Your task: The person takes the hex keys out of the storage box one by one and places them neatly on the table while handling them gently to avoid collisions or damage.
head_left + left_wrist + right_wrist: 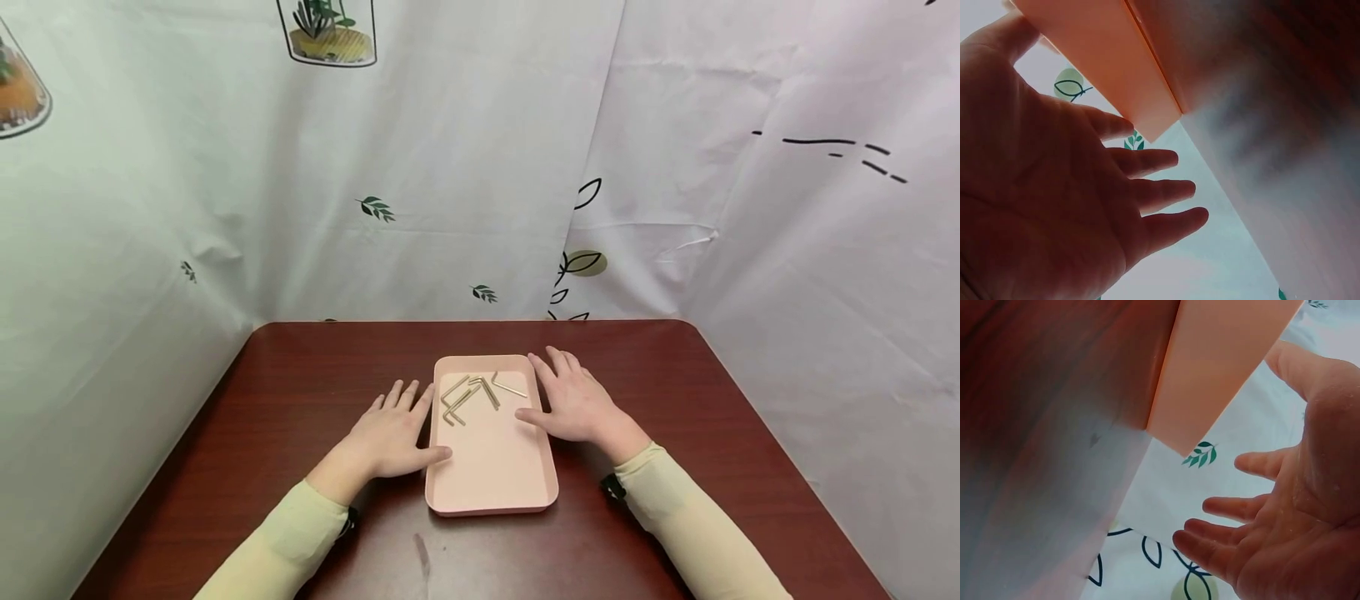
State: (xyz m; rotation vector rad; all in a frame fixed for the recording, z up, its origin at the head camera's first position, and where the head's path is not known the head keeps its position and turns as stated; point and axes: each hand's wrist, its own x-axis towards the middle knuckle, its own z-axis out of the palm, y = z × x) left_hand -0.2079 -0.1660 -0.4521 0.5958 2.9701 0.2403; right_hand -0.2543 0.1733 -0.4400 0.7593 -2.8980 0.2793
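Note:
A shallow pink tray (495,483) lies on the table, holding several brass-coloured L-shaped Allen keys (490,394) in its far half. Along the tray's left side is my left hand (390,437), fingers spread and straight, the thumb over the rim. My right hand (570,404) is at the right side near the far corner, its thumb reaching over the tray. In the left wrist view, the left palm (1054,169) shows beside the tray's outer wall (1104,56). The right wrist view has the right palm (1310,487) with extended fingers, beside the wall (1210,362). Neither hand grips anything.
The tray stands on a dark red-brown wooden table (330,358) with rounded far corners. White curtains (450,150) printed with leaves and jars surround it at the back and both sides. A faint mark (422,550) shows near the table's front.

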